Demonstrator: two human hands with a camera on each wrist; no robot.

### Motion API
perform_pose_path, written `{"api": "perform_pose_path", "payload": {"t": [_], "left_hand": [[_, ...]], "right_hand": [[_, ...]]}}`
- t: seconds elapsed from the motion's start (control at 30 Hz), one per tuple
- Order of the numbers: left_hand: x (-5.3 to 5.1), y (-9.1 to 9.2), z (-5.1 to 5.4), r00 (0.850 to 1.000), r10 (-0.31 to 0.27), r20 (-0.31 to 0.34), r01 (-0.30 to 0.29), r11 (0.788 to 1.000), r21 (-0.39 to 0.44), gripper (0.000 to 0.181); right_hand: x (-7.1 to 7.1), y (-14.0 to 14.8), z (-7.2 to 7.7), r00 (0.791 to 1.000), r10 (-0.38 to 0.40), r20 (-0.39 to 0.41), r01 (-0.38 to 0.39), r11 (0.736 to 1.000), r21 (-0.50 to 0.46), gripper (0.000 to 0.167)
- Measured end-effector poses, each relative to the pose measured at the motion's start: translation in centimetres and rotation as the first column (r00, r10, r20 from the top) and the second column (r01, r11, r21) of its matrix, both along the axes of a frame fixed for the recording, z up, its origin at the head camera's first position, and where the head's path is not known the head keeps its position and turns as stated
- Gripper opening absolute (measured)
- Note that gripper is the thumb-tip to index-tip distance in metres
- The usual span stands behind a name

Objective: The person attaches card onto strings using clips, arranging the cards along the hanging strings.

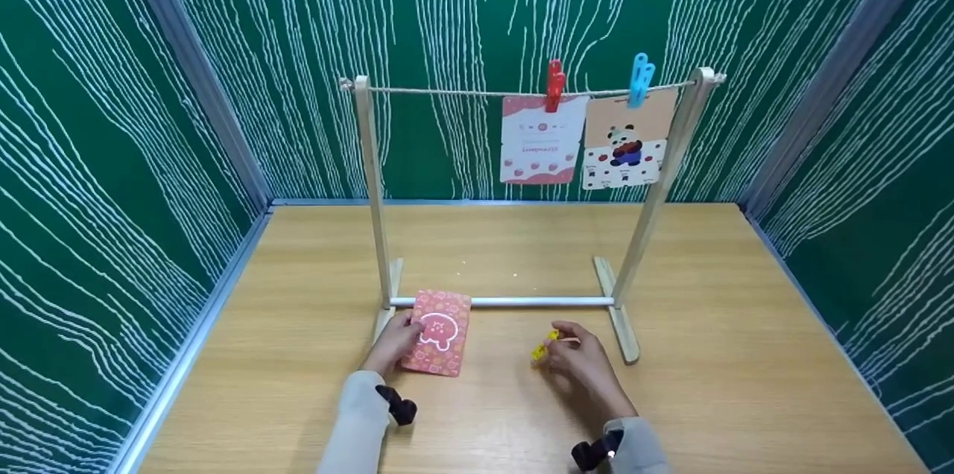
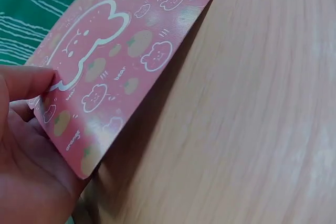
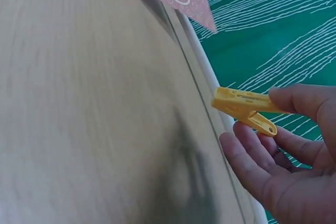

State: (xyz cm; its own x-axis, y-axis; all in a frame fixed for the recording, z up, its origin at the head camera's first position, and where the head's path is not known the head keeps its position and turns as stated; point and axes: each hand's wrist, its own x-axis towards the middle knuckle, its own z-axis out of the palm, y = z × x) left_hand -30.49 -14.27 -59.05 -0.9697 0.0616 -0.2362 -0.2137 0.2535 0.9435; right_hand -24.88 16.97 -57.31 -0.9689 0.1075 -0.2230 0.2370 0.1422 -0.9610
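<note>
A pink card (image 1: 446,355) with a white-outlined bear on it is pinched at its left edge by my left hand (image 1: 395,345). In the left wrist view the thumb lies on top of the card (image 2: 131,51), which tilts above the wood. My right hand (image 1: 585,361) holds a yellow clothespin (image 1: 539,352) over the table. The right wrist view shows the clothespin (image 3: 244,108) between thumb and fingers, its gripping end pointing away from the hand.
A wooden rack (image 1: 376,191) stands in front, with a rope (image 1: 447,92) across its top and a white bar (image 1: 536,302) low down. A red clothespin (image 1: 554,86) and a blue clothespin (image 1: 639,80) hold a strawberry card (image 1: 540,150) and a panda card (image 1: 602,133) on the rope.
</note>
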Motion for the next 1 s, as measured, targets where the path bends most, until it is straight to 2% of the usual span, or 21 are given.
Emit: {"api": "perform_pose_path", "payload": {"t": [0.17, 0.27, 0.4, 0.47, 0.67, 0.77, 0.87, 1.0], "left_hand": [[-0.1, 0.1, 0.4, 1.000, -0.003, -0.025, 0.002, 1.000, -0.012, 0.029], [-0.3, 0.2, 1.0, 0.995, -0.026, -0.099, 0.025, 1.000, -0.018, 0.019], [-0.5, 0.4, 2.0, 0.970, -0.070, -0.233, 0.071, 0.997, -0.005, 0.017], [-0.6, 0.5, 2.4, 0.958, -0.069, -0.278, 0.070, 0.998, -0.009, 0.018], [-1.1, 1.1, 3.8, 0.947, 0.021, -0.320, -0.027, 1.000, -0.015, 0.017], [-1.4, 1.4, 4.6, 0.937, 0.057, -0.344, -0.049, 0.998, 0.032, 0.017], [-0.9, 1.8, 6.7, 0.936, 0.067, -0.345, -0.043, 0.996, 0.078, 0.016], [-1.3, 2.0, 7.9, 0.938, 0.084, -0.337, -0.062, 0.995, 0.075, 0.016]], "right_hand": [[-0.4, 0.0, 0.9, 1.000, 0.012, -0.019, -0.011, 0.999, 0.040, 0.045], [-0.7, 0.0, 1.5, 0.998, 0.019, -0.057, -0.015, 0.997, 0.069, 0.045], [-1.2, -0.2, 2.2, 0.990, 0.031, -0.135, -0.023, 0.998, 0.063, 0.043], [-1.4, -0.4, 2.6, 0.985, 0.041, -0.169, -0.030, 0.997, 0.069, 0.042], [-1.9, -0.7, 3.7, 0.980, 0.082, -0.183, -0.055, 0.987, 0.151, 0.043], [-2.1, -0.9, 4.3, 0.975, 0.107, -0.196, -0.070, 0.980, 0.185, 0.042], [-2.4, -1.2, 5.3, 0.967, 0.133, -0.216, -0.091, 0.977, 0.193, 0.041], [-2.9, -1.4, 6.7, 0.957, 0.171, -0.233, -0.127, 0.973, 0.193, 0.040]]}}
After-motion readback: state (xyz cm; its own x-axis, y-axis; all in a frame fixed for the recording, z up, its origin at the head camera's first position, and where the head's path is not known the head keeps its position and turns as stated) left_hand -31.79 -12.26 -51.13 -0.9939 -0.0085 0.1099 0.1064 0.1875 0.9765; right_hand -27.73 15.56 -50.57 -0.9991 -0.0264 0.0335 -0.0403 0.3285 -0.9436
